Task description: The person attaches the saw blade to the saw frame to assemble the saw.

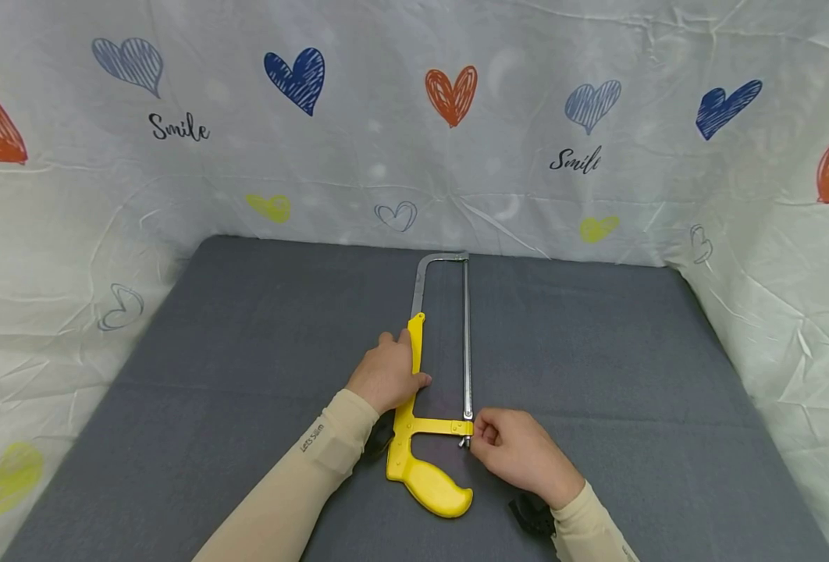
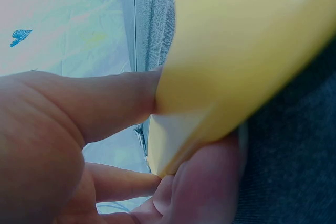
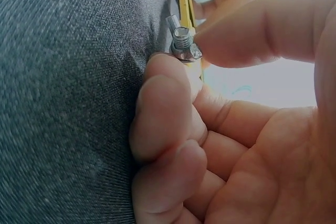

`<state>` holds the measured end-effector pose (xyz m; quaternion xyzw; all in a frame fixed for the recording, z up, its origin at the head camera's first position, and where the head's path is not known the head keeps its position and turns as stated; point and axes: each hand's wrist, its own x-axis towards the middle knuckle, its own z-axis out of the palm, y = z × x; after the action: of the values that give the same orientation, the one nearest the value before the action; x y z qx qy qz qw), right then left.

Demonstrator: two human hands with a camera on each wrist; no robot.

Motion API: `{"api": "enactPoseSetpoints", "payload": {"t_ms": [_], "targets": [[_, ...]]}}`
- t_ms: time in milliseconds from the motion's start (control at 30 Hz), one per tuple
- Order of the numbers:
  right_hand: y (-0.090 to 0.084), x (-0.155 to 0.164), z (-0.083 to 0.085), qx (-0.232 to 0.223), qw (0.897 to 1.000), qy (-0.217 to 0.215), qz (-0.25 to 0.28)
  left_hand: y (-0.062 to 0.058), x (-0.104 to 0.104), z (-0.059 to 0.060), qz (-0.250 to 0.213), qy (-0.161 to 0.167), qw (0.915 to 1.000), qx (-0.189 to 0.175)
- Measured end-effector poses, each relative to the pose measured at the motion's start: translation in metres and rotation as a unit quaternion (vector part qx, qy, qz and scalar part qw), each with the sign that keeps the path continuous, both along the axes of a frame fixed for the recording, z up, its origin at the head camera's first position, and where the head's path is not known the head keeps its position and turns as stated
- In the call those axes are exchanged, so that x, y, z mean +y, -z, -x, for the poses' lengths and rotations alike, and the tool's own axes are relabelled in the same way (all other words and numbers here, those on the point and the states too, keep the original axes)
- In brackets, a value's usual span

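Note:
A hacksaw (image 1: 433, 485) with a yellow handle and a silver bow lies on the grey cloth, its handle toward me. My left hand (image 1: 385, 373) grips the yellow part of its frame; the left wrist view shows thumb and fingers (image 2: 126, 182) on either side of the yellow piece. At the near end of the silver blade bar (image 1: 467, 343) sits a small metal wing nut (image 3: 190, 52) on a threaded bolt (image 3: 182, 36). The thumb and index finger of my right hand (image 1: 520, 449) pinch this wing nut, and the other fingers curl beneath, close to the cloth.
Grey cloth (image 1: 597, 351) covers the table. A white sheet (image 1: 358, 156) printed with hearts and "Smile" hangs behind it and along both sides. The hacksaw's far end comes close to the table's back edge.

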<state>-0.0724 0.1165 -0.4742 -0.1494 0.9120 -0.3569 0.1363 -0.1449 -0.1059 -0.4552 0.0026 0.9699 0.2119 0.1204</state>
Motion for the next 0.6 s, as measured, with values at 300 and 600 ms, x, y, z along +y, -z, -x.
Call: {"api": "enactPoseSetpoints", "payload": {"t_ms": [300, 600], "targets": [[-0.0001, 0.0003, 0.0002, 0.001, 1.0, -0.008, -0.003, 0.0004, 0.0001, 0.0002, 0.0, -0.001, 1.0, 0.0], [-0.0017, 0.0005, -0.0006, -0.003, 1.0, -0.012, -0.002, 0.0001, 0.0, 0.0008, 0.001, 0.002, 1.0, 0.001]]}}
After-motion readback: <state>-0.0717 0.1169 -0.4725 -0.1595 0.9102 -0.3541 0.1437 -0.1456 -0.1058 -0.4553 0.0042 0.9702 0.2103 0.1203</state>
